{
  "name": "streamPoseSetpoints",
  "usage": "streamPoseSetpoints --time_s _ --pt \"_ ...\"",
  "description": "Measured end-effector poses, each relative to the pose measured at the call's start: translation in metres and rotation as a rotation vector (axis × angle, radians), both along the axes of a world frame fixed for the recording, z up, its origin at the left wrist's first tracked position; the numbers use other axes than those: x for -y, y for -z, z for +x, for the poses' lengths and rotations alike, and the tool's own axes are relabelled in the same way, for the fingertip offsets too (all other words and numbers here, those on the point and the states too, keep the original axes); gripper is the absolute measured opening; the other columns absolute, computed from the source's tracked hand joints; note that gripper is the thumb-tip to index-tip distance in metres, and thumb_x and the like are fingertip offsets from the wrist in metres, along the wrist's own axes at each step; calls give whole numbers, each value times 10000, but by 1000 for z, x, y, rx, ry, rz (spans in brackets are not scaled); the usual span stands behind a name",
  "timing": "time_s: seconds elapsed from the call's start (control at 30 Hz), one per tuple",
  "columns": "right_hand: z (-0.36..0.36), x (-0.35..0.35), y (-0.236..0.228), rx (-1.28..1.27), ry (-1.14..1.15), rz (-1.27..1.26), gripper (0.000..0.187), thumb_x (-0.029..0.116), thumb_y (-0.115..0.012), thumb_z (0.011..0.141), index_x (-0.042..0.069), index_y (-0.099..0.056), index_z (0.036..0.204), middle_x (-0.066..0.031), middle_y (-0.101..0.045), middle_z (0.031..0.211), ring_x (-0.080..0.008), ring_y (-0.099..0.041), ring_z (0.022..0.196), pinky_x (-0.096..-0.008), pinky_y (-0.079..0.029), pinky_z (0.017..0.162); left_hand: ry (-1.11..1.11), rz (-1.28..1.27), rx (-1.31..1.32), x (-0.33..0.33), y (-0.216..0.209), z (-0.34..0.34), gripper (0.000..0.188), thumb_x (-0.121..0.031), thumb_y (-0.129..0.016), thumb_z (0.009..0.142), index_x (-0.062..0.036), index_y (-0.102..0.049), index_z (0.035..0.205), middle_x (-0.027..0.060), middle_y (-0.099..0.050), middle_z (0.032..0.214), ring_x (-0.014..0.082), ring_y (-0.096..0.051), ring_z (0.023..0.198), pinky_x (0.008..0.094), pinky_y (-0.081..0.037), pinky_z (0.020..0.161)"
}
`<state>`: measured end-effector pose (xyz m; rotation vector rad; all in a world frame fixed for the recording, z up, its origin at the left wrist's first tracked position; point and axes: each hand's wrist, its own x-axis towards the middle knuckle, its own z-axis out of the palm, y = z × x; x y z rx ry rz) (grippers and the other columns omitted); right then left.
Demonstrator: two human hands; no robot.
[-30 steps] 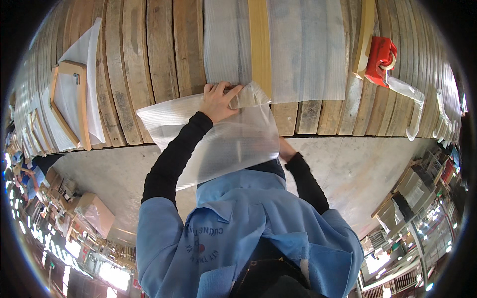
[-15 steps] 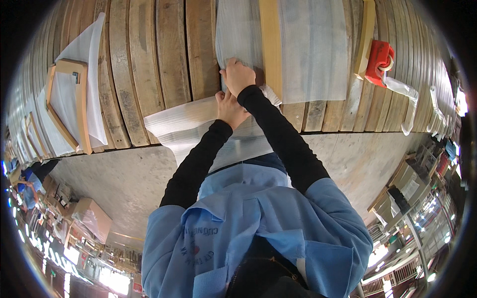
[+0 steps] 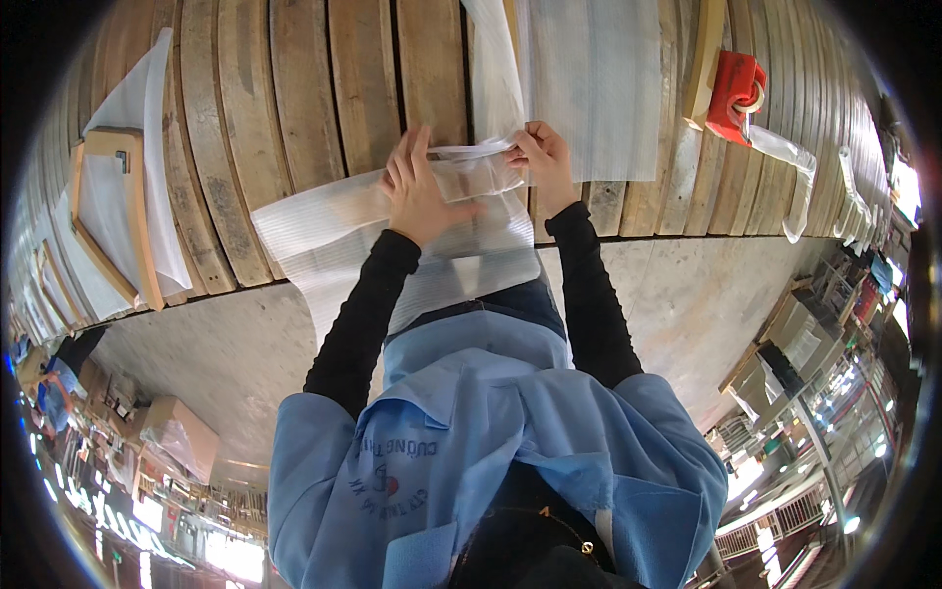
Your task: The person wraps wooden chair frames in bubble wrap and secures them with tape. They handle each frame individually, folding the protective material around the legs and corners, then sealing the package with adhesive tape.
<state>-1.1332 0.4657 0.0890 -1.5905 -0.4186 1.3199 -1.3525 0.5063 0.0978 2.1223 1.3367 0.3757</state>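
Observation:
A translucent white foam sheet [image 3: 383,211] drapes over the near edge of the slatted wooden table, its lower part hanging against my clothes. My left hand [image 3: 420,191] rests on it with fingers spread, nothing in its grasp. My right hand [image 3: 549,162] pinches a folded edge of foam between thumb and fingers. Running up from that fold is a raised foam flap [image 3: 498,69], which partly hides a pale wooden bar. Another foam sheet [image 3: 594,98] lies flat just to the right.
A red tape dispenser [image 3: 731,98] holds a roll, with a clear strip trailing off it. Beside it lies a wooden bar [image 3: 705,64]. Far left, an angled wooden frame piece [image 3: 140,211] sits on foam. Concrete floor [image 3: 677,290] shows below the table edge.
My hands, close together before, have moved apart, the right one rightward. The foam by the wooden bar is now lifted and folded, covering most of the bar. My view has shifted slightly.

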Motion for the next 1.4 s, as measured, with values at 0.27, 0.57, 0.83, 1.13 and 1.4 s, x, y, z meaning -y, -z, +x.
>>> streamPoseSetpoints --time_s 0.27,0.57,0.83,1.13,1.4 --pt "40 14 28 -94 -185 -67 215 175 -544 1037 39 -539 1204 -54 -637 1009 -108 -644 851 -296 -593 709 143 258 -2 -1 -8 25 109 -269 -747 886 -167 -766 921 -35 -710 868 175 -673 870 517 -375 1076" --pt "29 7 61 120 -312 130 263 63 -526 998 7 -418 1230 -175 -563 1133 -249 -639 957 -369 -620 671 -64 408 32 83 4 85 193 -215 -828 801 -188 -774 984 -47 -652 852 186 -619 806 403 -452 890" --pt "24 -12 21 383 -192 -4 448 309 -717 913 -2 -553 1191 -207 -646 1031 -306 -645 910 -430 -516 810 -20 289 -253 107 3 92 427 -158 -719 853 -208 -681 1275 10 -616 1198 226 -567 1115 453 -381 970" --pt "37 29 47 422 -313 -56 412 327 -793 864 -20 -633 1021 -155 -675 808 -268 -663 722 -376 -523 670 -536 197 22 133 17 34 671 -189 -645 928 -79 -376 1532 168 -412 1487 353 -398 1374 585 -335 1071" --pt "21 21 42 420 -257 -42 274 208 -727 932 -17 -575 967 -75 -601 735 -165 -620 663 -335 -526 607 -632 -98 -600 192 44 -20 718 -435 -493 1031 -60 -238 1588 208 -232 1625 394 -299 1430 662 -241 1101"
